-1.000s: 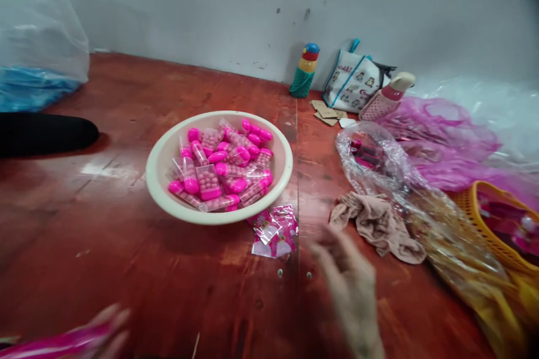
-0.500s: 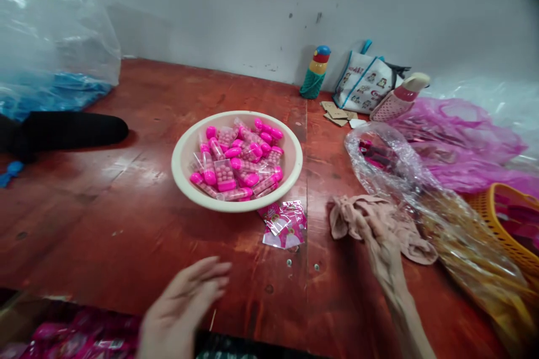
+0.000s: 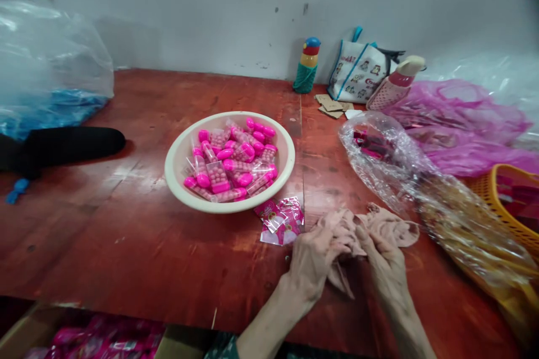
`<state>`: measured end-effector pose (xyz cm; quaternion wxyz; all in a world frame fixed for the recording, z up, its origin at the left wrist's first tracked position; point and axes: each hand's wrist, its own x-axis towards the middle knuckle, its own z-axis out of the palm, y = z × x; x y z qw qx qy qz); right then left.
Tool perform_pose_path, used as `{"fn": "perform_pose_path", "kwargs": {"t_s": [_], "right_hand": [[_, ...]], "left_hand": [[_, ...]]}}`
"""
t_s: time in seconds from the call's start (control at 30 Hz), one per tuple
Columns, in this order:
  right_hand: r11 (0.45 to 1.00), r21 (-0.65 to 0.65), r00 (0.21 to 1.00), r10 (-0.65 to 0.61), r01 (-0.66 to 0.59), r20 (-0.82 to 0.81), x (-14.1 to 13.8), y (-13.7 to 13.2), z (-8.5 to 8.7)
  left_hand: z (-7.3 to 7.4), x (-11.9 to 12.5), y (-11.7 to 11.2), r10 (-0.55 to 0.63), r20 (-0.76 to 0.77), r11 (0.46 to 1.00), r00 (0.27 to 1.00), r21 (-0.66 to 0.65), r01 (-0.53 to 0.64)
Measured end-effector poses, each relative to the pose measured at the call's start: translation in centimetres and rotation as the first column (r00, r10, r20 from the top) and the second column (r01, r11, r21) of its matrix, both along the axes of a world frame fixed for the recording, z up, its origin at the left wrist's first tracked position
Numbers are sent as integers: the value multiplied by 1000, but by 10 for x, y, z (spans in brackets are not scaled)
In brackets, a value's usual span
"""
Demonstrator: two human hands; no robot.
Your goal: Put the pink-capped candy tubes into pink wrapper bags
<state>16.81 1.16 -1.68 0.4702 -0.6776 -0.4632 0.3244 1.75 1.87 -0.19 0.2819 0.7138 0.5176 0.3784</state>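
Observation:
A crumpled pale pink cloth [image 3: 343, 227] is bunched between my two hands at the right of the table. My left hand [image 3: 309, 263] has its fingers closed on the cloth's left side. On the other side my right hand [image 3: 385, 261] pinches the same cloth, and a loose fold [image 3: 391, 226] spreads beyond it. Just left of the hands lie several shiny pink printed packets [image 3: 281, 224]. A cream basin [image 3: 172, 179] beside them holds several clear tubes [image 3: 217, 174] with pink caps and small pink balls inside.
A clear plastic bag [image 3: 455, 213] and yellow basket [image 3: 490, 193] are at right, pink bags [image 3: 463, 123] behind. A bottle [image 3: 306, 67] and a printed bag [image 3: 357, 76] stand by the wall. A black sleeve-like thing [image 3: 76, 143] lies left; a box of pink packets [image 3: 101, 339] is below the edge.
My left hand has moved right from in front of the basin and closed on the cloth. The cloth is gathered up, drawn slightly toward me, and my right hand still grips it.

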Motion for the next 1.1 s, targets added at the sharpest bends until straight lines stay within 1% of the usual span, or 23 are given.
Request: {"fn": "perform_pose_path", "kwargs": {"t_s": [0.03, 0.1, 0.13, 0.17, 0.2, 0.23, 0.27, 0.3, 0.33, 0.4, 0.47, 0.57, 0.67, 0.77, 0.83, 0.9, 1.03, 1.1], "right_hand": [[998, 15, 998, -60, 60, 4, 3, 4, 1], [981, 56, 982, -189, 188, 27, 9, 11, 6], [965, 86, 967, -251, 246, 46, 11, 14, 10], [950, 126, 949, -300, 287, 100, 11, 16, 14], [936, 177, 922, -336, 305, 190, 9, 17, 18], [928, 227, 884, -356, 295, 303, 5, 16, 22], [926, 273, 835, -357, 259, 419, -1, 15, 26], [930, 310, 785, -340, 199, 517, -9, 12, 28], [936, 329, 758, -305, 126, 577, -19, 8, 29], [935, 353, 778, -195, -37, 597, -41, -2, 29], [915, 369, 807, -92, -162, 583, -62, -11, 27], [896, 355, 829, 24, -266, 559, -82, -18, 21], [898, 325, 841, 84, -296, 534, -92, -15, 17], [912, 295, 861, 108, -285, 497, -98, -7, 15], [926, 260, 868, 122, -274, 482, -102, -1, 14], [933, 230, 865, 136, -275, 482, -106, 4, 12], [935, 202, 851, 157, -292, 501, -112, 15, 5], [935, 182, 839, 173, -304, 515, -114, 20, 0]], "left_hand": [[2, -10, 1, 38, -32, 999, 999, 18, -38], [6, -35, 3, 158, -99, 987, 982, 58, -153], [6, -48, 4, 236, -132, 971, 963, 79, -227], [5, -60, 6, 308, -164, 950, 937, 97, -296], [3, -70, 8, 365, -194, 930, 911, 112, -349], [0, -78, 9, 402, -220, 915, 889, 122, -384], [-4, -84, 11, 427, -243, 904, 871, 128, -408], [-8, -87, 12, 442, -260, 897, 858, 130, -422], [-13, -88, 13, 450, -274, 893, 850, 130, -431], [-19, -88, 13, 456, -289, 890, 842, 122, -440], [-22, -87, 12, 454, -290, 890, 842, 107, -443], [-21, -89, 12, 469, -264, 882, 843, 85, -464], [-18, -92, 13, 498, -214, 865, 840, 52, -499], [-17, -94, 13, 507, -157, 859, 848, 5, -513], [-16, -95, 13, 497, -118, 864, 860, -24, -503], [-16, -97, 13, 466, -82, 881, 881, -50, -471], [-14, -102, 17, 328, -37, 940, 944, -88, -330], [-13, -104, 19, 278, -26, 957, 960, -83, -279]]}}
